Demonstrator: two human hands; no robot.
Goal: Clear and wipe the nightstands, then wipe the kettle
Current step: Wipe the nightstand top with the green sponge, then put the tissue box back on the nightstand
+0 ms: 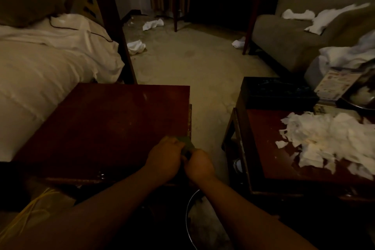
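A dark red wooden nightstand (105, 124) stands beside the bed, its top bare. At its near right corner both my hands hold a small green cloth (187, 144). My left hand (164, 158) grips the cloth's left side, and my right hand (199, 165) pinches its lower right part. A second nightstand (261, 148) on the right carries a heap of torn white tissue (332, 142), a black box (280, 93) and a printed card (336, 84). No kettle is plainly visible.
The bed with white sheets (46, 63) fills the left. A grey sofa (300, 34) with white towels stands at the back right. Crumpled white cloths (137, 46) lie on the carpet. A round bin rim (189, 213) shows below my hands.
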